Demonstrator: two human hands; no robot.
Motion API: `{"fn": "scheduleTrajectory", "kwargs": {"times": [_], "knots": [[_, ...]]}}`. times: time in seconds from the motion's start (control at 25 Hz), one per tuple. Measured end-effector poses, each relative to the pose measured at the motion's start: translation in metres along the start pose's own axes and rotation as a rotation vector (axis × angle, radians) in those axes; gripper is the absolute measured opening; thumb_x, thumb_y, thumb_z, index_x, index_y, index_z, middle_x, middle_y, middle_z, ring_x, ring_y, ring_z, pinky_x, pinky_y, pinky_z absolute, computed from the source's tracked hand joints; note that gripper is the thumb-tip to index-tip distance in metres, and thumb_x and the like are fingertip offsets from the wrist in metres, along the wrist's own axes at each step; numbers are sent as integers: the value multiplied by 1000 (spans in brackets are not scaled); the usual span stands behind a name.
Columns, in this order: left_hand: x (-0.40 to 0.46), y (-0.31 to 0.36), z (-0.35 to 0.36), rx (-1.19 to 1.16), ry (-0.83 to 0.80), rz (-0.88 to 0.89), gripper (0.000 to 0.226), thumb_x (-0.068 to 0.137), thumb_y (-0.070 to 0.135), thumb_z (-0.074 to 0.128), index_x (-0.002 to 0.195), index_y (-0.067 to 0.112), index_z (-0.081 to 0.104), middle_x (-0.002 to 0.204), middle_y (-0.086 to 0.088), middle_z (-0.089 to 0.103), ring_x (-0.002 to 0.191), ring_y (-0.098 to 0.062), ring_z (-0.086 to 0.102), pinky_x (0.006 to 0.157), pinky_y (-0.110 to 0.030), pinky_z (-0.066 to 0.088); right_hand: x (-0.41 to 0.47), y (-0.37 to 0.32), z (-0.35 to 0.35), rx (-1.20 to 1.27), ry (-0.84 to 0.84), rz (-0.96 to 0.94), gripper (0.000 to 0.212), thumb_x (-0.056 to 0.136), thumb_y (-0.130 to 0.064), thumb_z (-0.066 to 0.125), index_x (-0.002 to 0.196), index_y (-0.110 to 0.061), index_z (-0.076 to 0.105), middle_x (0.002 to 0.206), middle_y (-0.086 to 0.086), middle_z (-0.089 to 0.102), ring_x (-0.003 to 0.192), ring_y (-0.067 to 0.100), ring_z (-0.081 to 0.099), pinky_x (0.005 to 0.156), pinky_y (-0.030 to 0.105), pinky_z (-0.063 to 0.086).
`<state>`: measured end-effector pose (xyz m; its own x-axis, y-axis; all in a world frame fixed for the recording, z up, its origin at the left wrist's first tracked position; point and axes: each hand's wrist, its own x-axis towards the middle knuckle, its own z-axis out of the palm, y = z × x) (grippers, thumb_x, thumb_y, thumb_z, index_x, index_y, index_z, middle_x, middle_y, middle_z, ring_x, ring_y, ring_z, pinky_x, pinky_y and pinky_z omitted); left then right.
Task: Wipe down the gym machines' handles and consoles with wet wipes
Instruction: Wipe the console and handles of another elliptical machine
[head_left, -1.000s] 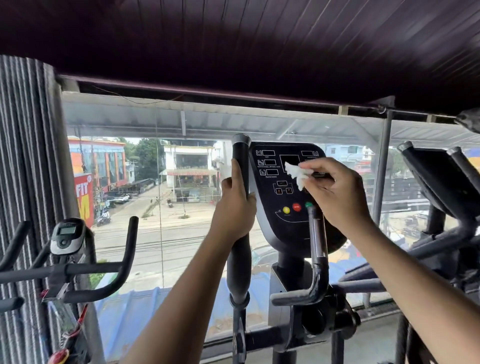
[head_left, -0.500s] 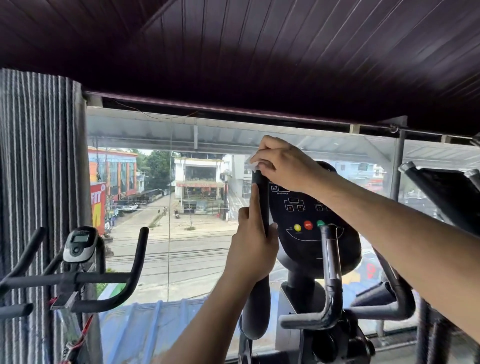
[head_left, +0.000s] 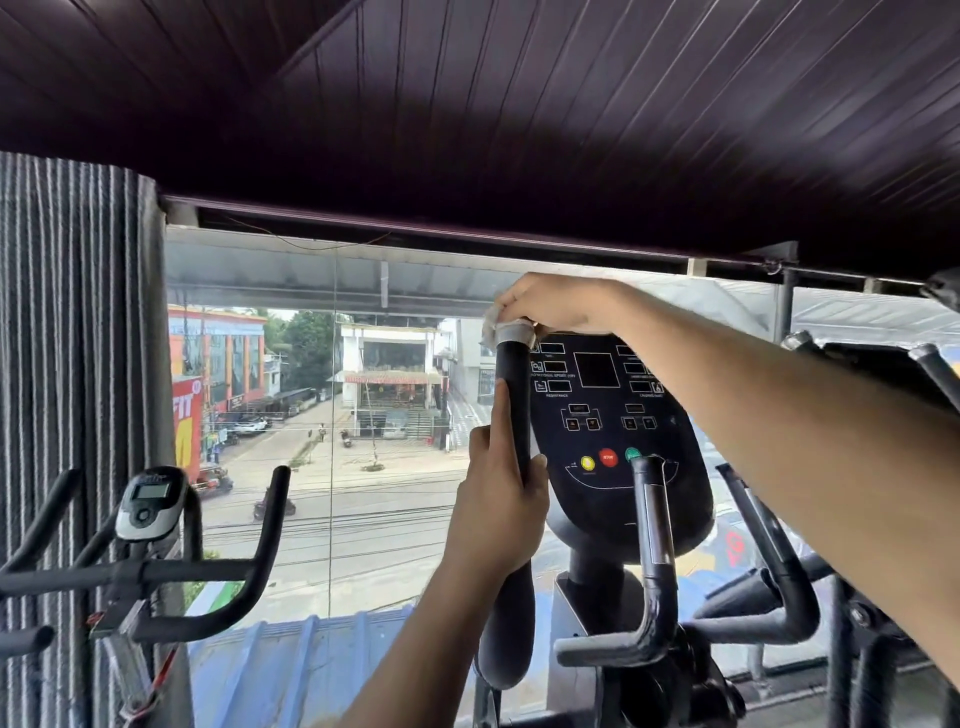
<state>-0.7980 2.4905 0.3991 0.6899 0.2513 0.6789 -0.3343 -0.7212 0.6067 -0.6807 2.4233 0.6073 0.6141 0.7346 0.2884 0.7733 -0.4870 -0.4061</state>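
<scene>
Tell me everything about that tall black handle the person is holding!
The handle is a tall, black, padded-looking bar standing nearly upright just left of the console. The left hand grips its middle, thumb pointing up along it. The right hand presses a white wipe over its top end.

**Wipe on the handle top, beside the console**

The black console (head_left: 613, 441) faces the camera, a rounded panel with dark display windows, small button pairs and a yellow, a red and a green button low down. Just left of it stands the long black padded handle (head_left: 514, 410), upright. A white wet wipe (head_left: 511, 328) is wrapped over the handle's top end, level with the console's upper edge.
</scene>
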Motion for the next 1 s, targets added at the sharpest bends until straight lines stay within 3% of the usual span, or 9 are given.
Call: {"fn": "scheduleTrajectory", "kwargs": {"times": [0.16, 0.24, 0.4, 0.52, 0.6, 0.68, 0.76, 0.84, 1.0], "knots": [[1, 1, 1, 44, -5, 0, 90, 105, 26, 52, 159, 52, -16, 137, 0, 43, 88, -31, 63, 72, -39, 48, -19, 24, 14, 557, 157, 91, 11, 104, -4, 51, 104, -3, 62, 111, 17, 63, 92, 28, 71, 82, 42, 63], [-1, 1, 1, 71, -3, 5, 92, 104, 26, 52, 158, 51, -18, 143, 1, 40, 91, -35, 64, 72, -41, 49, -26, 37, 29, 713, 282, 108, 15, 104, 0, 49, 110, 3, 62, 114, 20, 64, 87, 26, 74, 79, 41, 64], [-3, -4, 1, 45, -8, 30, 91, 104, 31, 53, 158, 51, -17, 150, 4, 37, 95, -32, 65, 79, -47, 55, -35, 42, 84, 551, 704, 25, 22, 102, -8, 49, 108, 0, 69, 102, 22, 69, 88, 16, 63, 89, 38, 59], [-5, -7, 2, 12, -23, 43, 91, 103, 31, 55, 160, 48, -14, 158, 6, 30, 80, 1, 61, 76, -38, 49, -32, 34, 98, 291, 890, -95, 30, 102, -10, 51, 124, -13, 70, 119, 4, 72, 105, 13, 63, 87, 27, 51], [-11, -12, 4, -55, -25, 64, 91, 103, 29, 56, 160, 51, -12, 155, 10, 31, 79, 14, 56, 74, -35, 47, -19, 35, 95, 483, 874, -25, 26, 99, -12, 51, 105, -19, 75, 101, 3, 72, 95, 16, 64, 80, 29, 51], [-22, -17, 3, -177, -27, 94, 90, 104, 26, 56, 158, 60, -7, 146, 19, 39, 89, 2, 63, 79, -41, 56, -18, 38, 99, 862, 752, 87, 28, 98, -11, 50, 85, -18, 74, 84, 6, 65, 82, 19, 60, 70, 33, 53], [-37, -23, 0, -354, -57, 71, 84, 106, 22, 56, 156, 64, 2, 132, 34, 48, 92, -13, 69, 79, -44, 62, -31, 44, 109, 1087, 616, 100, 28, 100, -2, 50, 90, -10, 74, 87, 8, 65, 84, 20, 62, 68, 30, 55], [-53, -23, -2, -490, -97, 32, 77, 108, 23, 54, 154, 63, 7, 119, 39, 60, 87, -17, 73, 74, -40, 64, -46, 53, 114, 1168, 519, 30, 24, 101, 1, 51, 95, -5, 73, 88, 12, 65, 85, 21, 64, 74, 31, 58], [-60, -26, -1, -546, -113, -13, 74, 107, 31, 54, 152, 69, 10, 112, 29, 68, 65, -21, 68, 62, -43, 62, -40, 51, 118, 1316, 513, 24, 22, 103, -1, 49, 105, 4, 70, 87, 19, 62, 77, 26, 63, 69, 29, 56]]}}
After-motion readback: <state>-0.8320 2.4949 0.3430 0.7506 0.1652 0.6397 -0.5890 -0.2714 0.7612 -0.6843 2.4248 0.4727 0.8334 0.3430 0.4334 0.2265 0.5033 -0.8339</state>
